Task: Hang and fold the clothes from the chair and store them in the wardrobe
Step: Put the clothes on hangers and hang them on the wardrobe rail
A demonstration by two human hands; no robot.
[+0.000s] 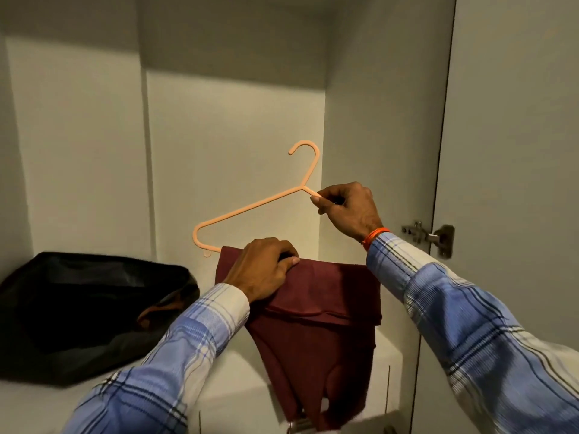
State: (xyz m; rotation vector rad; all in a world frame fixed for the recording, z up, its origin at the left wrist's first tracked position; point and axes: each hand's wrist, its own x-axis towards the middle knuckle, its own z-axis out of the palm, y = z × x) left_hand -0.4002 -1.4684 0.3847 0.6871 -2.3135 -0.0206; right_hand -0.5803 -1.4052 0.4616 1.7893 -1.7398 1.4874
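Interior of a home wardrobe (232, 126): pale panelled walls, an open door (513, 151) on a metal hinge (430, 237), a plastic clothes hanger (250, 208), a maroon garment (316, 314) and a dark bag (78, 308) on the shelf.

Hanger and garment inside the wardrobe

The hanger (250, 211) is held up by the right hand (347, 211), above and behind the left hand (263, 267), which grips the garment (316, 311) draped over its lower bar; a bag (91, 308) lies left of the left hand.

Peach plastic hanger (250, 208) tilted inside wardrobe (235, 120), folded maroon garment (316, 308) draped over its bar
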